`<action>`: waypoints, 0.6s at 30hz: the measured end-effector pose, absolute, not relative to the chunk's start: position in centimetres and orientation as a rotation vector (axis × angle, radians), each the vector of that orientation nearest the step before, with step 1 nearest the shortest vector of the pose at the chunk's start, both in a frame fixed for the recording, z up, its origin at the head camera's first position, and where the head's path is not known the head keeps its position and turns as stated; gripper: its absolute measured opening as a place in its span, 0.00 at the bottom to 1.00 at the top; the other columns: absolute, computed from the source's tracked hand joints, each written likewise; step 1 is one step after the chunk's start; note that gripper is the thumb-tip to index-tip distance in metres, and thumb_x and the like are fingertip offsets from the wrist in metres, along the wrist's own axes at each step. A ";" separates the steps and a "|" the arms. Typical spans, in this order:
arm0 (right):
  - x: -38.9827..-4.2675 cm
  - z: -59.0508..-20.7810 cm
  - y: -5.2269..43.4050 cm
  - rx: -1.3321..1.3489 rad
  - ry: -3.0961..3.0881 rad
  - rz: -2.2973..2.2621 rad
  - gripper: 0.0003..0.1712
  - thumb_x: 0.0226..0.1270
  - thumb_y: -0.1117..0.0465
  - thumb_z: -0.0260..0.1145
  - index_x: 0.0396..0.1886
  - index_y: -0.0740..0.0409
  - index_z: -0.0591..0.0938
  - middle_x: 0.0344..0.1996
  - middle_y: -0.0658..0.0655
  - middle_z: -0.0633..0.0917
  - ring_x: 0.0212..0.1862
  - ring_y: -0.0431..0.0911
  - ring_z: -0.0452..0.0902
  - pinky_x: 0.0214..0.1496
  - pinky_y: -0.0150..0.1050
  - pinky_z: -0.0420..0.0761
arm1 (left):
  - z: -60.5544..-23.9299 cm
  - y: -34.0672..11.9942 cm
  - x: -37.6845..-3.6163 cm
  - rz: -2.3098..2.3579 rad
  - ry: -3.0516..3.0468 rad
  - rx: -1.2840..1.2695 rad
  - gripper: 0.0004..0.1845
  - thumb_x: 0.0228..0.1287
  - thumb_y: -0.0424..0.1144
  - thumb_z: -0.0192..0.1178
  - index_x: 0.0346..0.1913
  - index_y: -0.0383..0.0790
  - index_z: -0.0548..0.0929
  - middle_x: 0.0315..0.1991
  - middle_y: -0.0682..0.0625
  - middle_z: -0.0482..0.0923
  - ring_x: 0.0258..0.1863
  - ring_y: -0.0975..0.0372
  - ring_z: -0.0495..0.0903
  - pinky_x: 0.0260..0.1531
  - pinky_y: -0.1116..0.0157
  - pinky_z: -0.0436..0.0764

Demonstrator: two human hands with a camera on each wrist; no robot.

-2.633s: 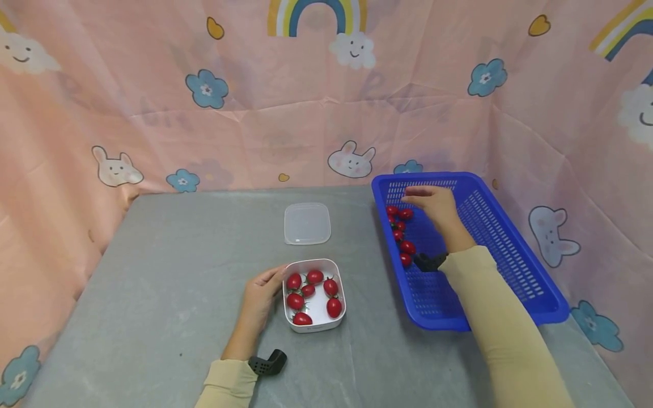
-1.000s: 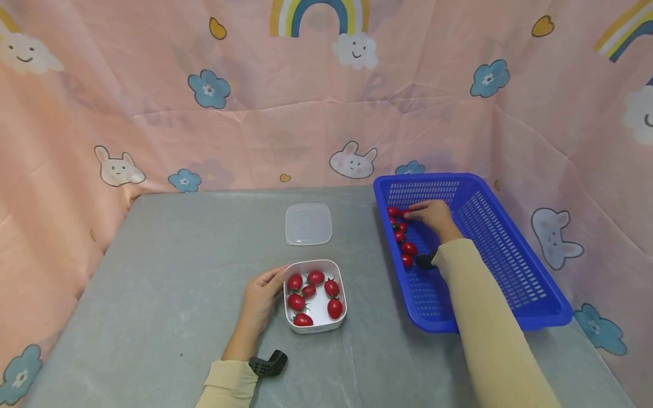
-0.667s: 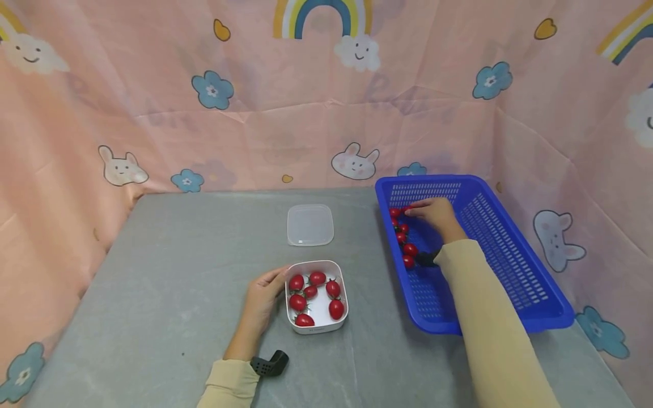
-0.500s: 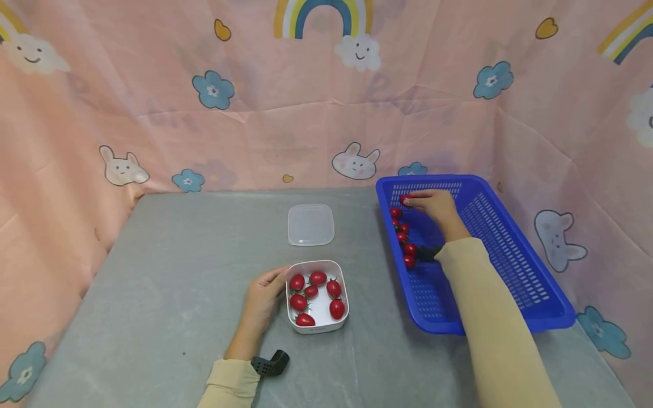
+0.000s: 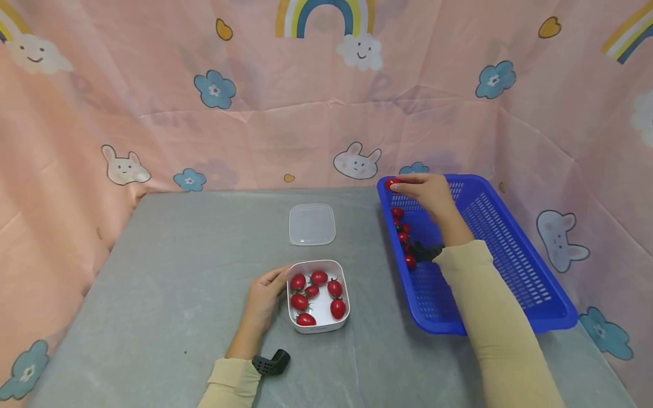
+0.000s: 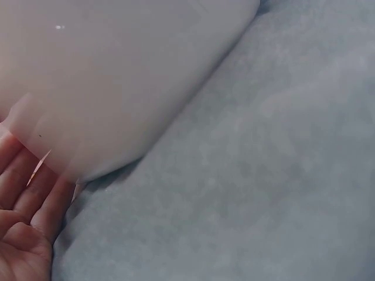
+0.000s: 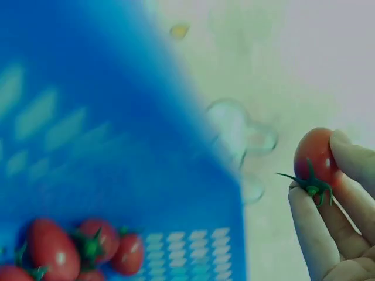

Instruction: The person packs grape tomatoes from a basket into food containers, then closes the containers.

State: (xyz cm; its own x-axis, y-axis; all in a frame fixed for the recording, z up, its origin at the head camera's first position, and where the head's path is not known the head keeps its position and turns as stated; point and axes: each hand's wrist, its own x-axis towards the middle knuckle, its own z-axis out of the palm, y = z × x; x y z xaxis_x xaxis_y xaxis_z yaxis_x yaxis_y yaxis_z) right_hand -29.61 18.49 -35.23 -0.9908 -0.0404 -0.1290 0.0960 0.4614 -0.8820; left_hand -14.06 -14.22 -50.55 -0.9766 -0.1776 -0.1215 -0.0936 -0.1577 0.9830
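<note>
My left hand (image 5: pixel 265 294) rests its fingertips against the left wall of a white square container (image 5: pixel 318 327). In the left wrist view the fingers (image 6: pixel 50 202) meet the outside of that wall, near its lower edge. Several red cherry tomatoes (image 5: pixel 338 309) with green stems lie inside. My right hand (image 5: pixel 428 195) pinches one cherry tomato (image 7: pixel 314 153) between thumb and fingertips, its green calyx showing. That hand is over the far left corner of a blue plastic basket (image 5: pixel 548 309). More cherry tomatoes (image 7: pixel 54 250) lie along the basket's left side.
A clear square lid (image 5: pixel 312 225) lies flat on the grey tabletop (image 5: pixel 204 249), behind the white container. Pink printed cloth (image 5: pixel 285 119) hangs behind the table and at both sides. The basket's raised rim stands between the right hand and the container.
The right hand reached down into the basket, took hold of a cherry tomato and lifted it toward the far left corner. The left hand and the container stayed in place.
</note>
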 end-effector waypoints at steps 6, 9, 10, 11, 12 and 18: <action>-27.2 -33.8 15.9 -0.021 2.575 -1.619 0.31 0.62 0.46 0.73 0.60 0.57 0.82 0.63 0.61 0.79 0.65 0.53 0.69 0.70 0.53 0.70 | -50.6 -14.2 -14.1 -2.358 -1.968 0.326 0.19 0.66 0.38 0.65 0.52 0.25 0.84 0.38 0.58 0.88 0.41 0.71 0.85 0.45 0.73 0.83; -26.1 -33.4 14.8 -0.056 2.583 -1.622 0.30 0.60 0.45 0.74 0.59 0.56 0.83 0.60 0.60 0.82 0.61 0.51 0.71 0.64 0.48 0.74 | -50.6 -14.3 -14.1 -2.355 -1.965 0.328 0.19 0.66 0.38 0.65 0.52 0.24 0.83 0.38 0.59 0.88 0.41 0.72 0.85 0.45 0.73 0.83; -25.9 -33.4 14.5 -0.072 2.582 -1.621 0.30 0.60 0.45 0.74 0.58 0.56 0.84 0.59 0.60 0.82 0.60 0.50 0.72 0.62 0.47 0.75 | -50.6 -14.3 -14.1 -2.356 -1.965 0.327 0.19 0.66 0.38 0.65 0.52 0.24 0.83 0.38 0.59 0.88 0.41 0.71 0.85 0.45 0.73 0.82; -25.6 -33.4 14.2 -0.085 2.581 -1.620 0.30 0.60 0.45 0.74 0.58 0.55 0.84 0.59 0.60 0.83 0.58 0.50 0.72 0.57 0.45 0.77 | -50.5 -14.3 -14.1 -2.356 -1.965 0.330 0.19 0.66 0.37 0.64 0.52 0.24 0.83 0.38 0.59 0.88 0.40 0.71 0.85 0.45 0.73 0.82; -25.4 -33.4 13.9 -0.097 2.578 -1.615 0.30 0.60 0.45 0.74 0.58 0.55 0.84 0.59 0.59 0.83 0.58 0.50 0.72 0.56 0.44 0.76 | -50.5 -14.3 -14.1 -2.356 -1.972 0.328 0.19 0.67 0.37 0.64 0.53 0.23 0.82 0.39 0.59 0.88 0.41 0.72 0.85 0.46 0.73 0.82; -24.0 -33.9 12.3 -0.106 2.510 -1.593 0.27 0.59 0.48 0.76 0.56 0.54 0.85 0.58 0.58 0.84 0.61 0.51 0.75 0.67 0.51 0.74 | -50.4 -14.2 -14.1 -2.370 -1.979 0.329 0.20 0.68 0.37 0.63 0.54 0.22 0.81 0.40 0.58 0.88 0.40 0.72 0.85 0.47 0.73 0.82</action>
